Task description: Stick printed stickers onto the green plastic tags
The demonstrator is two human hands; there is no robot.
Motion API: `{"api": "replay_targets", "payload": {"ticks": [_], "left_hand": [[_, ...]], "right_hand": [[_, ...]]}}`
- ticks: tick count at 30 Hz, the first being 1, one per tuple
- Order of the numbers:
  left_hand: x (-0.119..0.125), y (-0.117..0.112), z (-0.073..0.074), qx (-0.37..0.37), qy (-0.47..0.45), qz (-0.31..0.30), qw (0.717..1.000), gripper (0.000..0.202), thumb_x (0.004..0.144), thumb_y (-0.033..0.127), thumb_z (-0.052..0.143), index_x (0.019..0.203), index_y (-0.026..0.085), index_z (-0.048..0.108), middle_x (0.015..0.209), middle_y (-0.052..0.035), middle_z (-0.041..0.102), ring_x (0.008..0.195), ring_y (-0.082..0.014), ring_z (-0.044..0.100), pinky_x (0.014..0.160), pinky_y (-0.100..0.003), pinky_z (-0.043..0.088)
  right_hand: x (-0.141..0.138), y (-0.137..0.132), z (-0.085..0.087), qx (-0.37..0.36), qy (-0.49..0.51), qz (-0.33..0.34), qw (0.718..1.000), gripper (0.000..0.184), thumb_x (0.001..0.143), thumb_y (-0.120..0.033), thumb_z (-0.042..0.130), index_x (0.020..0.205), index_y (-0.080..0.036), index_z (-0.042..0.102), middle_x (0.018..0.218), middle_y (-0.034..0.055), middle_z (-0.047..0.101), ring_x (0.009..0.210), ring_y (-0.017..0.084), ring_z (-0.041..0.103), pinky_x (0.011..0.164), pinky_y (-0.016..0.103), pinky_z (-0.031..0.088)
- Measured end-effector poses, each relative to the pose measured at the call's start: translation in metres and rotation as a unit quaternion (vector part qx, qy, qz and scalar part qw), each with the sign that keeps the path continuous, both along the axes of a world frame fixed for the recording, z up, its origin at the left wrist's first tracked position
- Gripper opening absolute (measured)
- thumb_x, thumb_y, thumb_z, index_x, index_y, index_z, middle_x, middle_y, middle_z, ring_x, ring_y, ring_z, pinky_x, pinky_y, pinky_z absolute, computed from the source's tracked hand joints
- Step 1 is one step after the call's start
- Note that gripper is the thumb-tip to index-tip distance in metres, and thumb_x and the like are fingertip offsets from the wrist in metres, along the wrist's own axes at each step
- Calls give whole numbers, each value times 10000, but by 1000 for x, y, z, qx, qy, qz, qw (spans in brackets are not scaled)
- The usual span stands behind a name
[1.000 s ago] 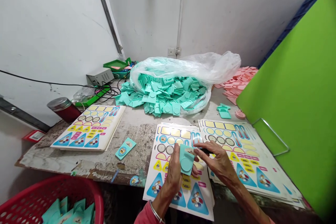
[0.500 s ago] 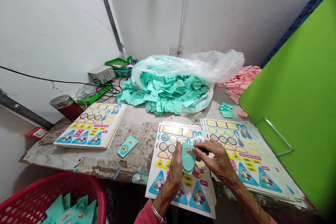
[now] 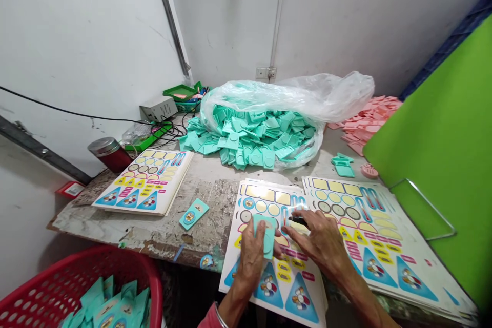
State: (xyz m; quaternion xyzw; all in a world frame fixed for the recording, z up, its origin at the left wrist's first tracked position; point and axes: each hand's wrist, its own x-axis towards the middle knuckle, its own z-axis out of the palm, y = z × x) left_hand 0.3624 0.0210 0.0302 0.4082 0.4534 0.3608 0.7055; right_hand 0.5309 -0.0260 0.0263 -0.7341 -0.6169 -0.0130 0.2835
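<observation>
My left hand [image 3: 251,253] grips a flat teal plastic plate [image 3: 268,248] with a raised round ring, its thumb pressed over the plate's upper part. My right hand [image 3: 323,243] is just to the right, apart from the plate, with a small black tool [image 3: 299,220] between its fingers; the tool's kind is unclear. Both hands hover over a sticker sheet [image 3: 277,287] printed with yellow, pink and blue shapes. Left of the hands lies another teal plate [image 3: 194,213] bearing a round sticker and a smaller one.
A heap of teal plates [image 3: 249,138] spills from a clear plastic bag [image 3: 288,95]. More sticker sheets [image 3: 144,179] lie left and right. A red basket [image 3: 151,271] holds teal plates at lower left. Pink pieces [image 3: 371,118] and a green panel [image 3: 442,164] stand at right.
My right hand has moved off the plate. The left thumb now lies over the plate's upper part, where a light sticker showed before. The view has shifted slightly left.
</observation>
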Motion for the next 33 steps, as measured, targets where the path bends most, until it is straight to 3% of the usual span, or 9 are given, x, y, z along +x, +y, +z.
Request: {"api": "replay_targets", "payload": {"ticks": [3, 6, 10, 17, 25, 33], "left_hand": [[-15, 18, -1, 27, 23, 25, 999, 493, 761, 641, 602, 883, 164, 585, 686, -73, 716, 517, -199, 681, 480, -280, 530], [-23, 30, -7, 37, 41, 40, 998, 512, 744, 635, 618, 921, 162, 534, 847, -105, 739, 525, -187, 694, 464, -270, 542], [-25, 32, -20, 29, 52, 43, 997, 448, 795, 591, 573, 922, 167, 505, 908, -129, 738, 581, -197, 718, 463, -254, 551], [-25, 34, -30, 15, 55, 25, 998, 314, 861, 473, 507, 976, 181, 495, 926, -124, 730, 700, -232, 742, 510, -268, 563], [-24, 37, -33, 23, 56, 16, 998, 330, 861, 487, 479, 984, 181, 485, 923, -120, 729, 603, -214, 720, 492, -279, 547], [-24, 37, -30, 22, 61, 11, 998, 344, 848, 497, 484, 1001, 188, 481, 941, -134, 727, 598, -222, 716, 493, -291, 539]], "right_hand": [[-7, 27, -3, -14, 26, 14, 999, 212, 928, -424, 533, 986, -233, 604, 828, 23, 696, 742, 201, 608, 688, 320, 346], [-23, 58, -7, 0, -31, 27, 999, 108, 937, -293, 526, 890, -216, 585, 805, 28, 683, 764, 203, 581, 709, 323, 315], [-43, 83, -15, 4, -74, 45, 996, 81, 916, -211, 533, 857, -204, 588, 836, 46, 682, 833, 220, 548, 751, 342, 284], [-56, 90, -22, -17, -103, 43, 994, 126, 906, -190, 529, 795, -189, 589, 773, 56, 652, 817, 223, 514, 769, 359, 265], [-54, 91, -27, -28, -60, 47, 997, 89, 872, -221, 595, 785, -204, 583, 755, 0, 649, 791, 190, 517, 738, 313, 271], [-57, 88, -25, -30, -40, 33, 998, 189, 920, -216, 484, 769, -181, 591, 748, 50, 631, 817, 213, 494, 813, 368, 245]]}}
